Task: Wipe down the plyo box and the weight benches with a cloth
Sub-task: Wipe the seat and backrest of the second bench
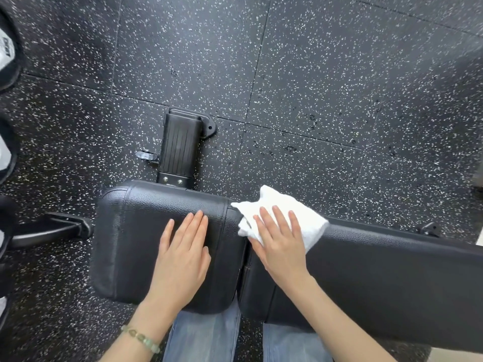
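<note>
Head view, looking straight down onto a black weight bench [366,296] over a speckled rubber floor [313,87]. Right hand [282,246]: fingers straight and spread, pressing a folded white cloth [277,198] flat onto the bench, at the gap between seat pad [136,231] and back pad [392,278], toward the far edge. Left hand [180,259]: flat and relaxed, holding nothing, resting palm-down on the seat pad just beside that gap.

For a good wipe here:
- Put palm weight over the cloth, for full contact across the fold rather than fingertips alone.
- Work in long overlapping strokes along the pad, edge to edge.
- Then dip into the seam between the pads, a likely spot for grime.
- Brace with the left hand, and remember the patch under it afterwards.
- Refold to a clean face once soiled.

Bench long axis: left to right across the frame, crosswise to the legs below. Seat end to the left, near the ribbed frame foot [179,147]; back pad stretching right and out of frame. Cloth: one corner pointing left over the seam, another toward the far edge.
</note>
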